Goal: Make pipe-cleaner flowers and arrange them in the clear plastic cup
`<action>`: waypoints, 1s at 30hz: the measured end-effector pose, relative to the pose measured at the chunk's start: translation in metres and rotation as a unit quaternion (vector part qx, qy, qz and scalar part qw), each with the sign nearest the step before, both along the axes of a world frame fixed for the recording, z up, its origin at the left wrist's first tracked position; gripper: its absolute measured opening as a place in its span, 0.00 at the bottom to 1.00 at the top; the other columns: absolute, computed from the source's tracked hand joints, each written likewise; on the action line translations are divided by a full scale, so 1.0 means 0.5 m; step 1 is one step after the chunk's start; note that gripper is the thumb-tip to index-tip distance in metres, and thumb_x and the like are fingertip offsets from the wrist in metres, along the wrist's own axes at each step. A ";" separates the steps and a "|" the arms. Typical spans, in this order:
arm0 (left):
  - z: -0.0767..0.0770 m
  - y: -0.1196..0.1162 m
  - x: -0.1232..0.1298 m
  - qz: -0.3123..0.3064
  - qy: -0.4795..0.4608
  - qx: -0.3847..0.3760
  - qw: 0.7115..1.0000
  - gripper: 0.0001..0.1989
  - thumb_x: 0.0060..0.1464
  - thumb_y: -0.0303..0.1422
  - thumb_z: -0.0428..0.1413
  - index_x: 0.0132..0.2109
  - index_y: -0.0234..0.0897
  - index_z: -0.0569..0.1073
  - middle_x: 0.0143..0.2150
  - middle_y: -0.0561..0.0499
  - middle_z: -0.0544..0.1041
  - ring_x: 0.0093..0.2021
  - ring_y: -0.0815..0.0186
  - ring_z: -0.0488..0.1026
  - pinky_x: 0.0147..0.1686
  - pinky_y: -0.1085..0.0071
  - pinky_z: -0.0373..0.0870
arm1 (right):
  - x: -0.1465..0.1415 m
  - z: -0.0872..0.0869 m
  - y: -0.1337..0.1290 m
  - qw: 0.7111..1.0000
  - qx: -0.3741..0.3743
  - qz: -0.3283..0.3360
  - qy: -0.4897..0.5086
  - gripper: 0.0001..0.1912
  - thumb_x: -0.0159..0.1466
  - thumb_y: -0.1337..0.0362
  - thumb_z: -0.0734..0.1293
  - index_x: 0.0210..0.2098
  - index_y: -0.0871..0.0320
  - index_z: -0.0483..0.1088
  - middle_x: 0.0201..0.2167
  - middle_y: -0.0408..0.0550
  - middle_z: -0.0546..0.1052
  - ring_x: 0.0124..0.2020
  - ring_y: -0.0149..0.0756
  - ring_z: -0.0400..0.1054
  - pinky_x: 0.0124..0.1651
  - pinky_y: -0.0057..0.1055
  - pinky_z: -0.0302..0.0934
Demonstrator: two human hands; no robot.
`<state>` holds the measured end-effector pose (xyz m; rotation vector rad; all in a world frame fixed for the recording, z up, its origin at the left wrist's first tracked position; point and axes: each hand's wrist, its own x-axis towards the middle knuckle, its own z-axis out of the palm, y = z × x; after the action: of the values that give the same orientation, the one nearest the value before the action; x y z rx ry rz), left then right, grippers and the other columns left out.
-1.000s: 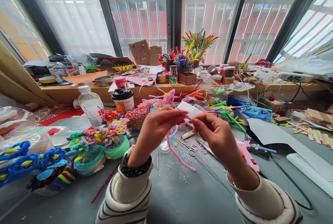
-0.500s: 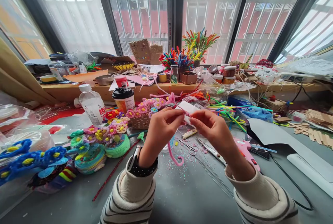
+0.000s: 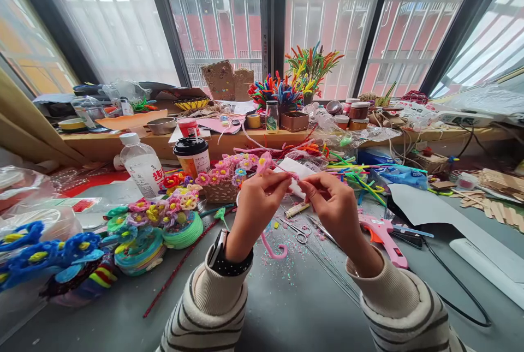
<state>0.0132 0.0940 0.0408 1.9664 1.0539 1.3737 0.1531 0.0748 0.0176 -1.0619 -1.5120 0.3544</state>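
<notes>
My left hand pinches a thin pink pipe cleaner between thumb and fingertips. On the other side of it, my right hand is closed on the same pipe cleaner, the fingertips of both hands almost meeting. Below my left hand shows a pink hooked end; its join to the held piece is hidden behind the hand. A white card lies behind the fingertips. Beneath my hands are small scissors, larger scissors and scattered glitter.
Pipe-cleaner flowers crowd the left, near a plastic bottle and a lidded cup. To the right lie a pink glue gun, thin wires, white sheets and wooden sticks. A cluttered windowsill runs behind.
My right hand has shifted slightly left, uncovering more of the glue gun. Both hands keep their pinch on the pink pipe cleaner. The view has moved a little.
</notes>
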 end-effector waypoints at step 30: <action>-0.025 0.035 -0.006 -0.009 0.043 -0.031 0.999 0.08 0.47 0.32 0.54 0.36 0.36 0.75 0.35 0.47 0.78 0.34 0.65 0.74 0.36 0.69 0.70 | -0.003 -0.041 0.037 0.993 -0.070 0.001 0.096 0.14 0.54 0.55 0.65 0.29 0.61 0.70 0.20 0.43 0.69 0.18 0.27 0.59 0.21 0.25 0.55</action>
<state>0.0104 0.1115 0.0283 1.9997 1.1011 1.2415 0.1516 0.0934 -0.0030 -1.1023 -1.3316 0.5543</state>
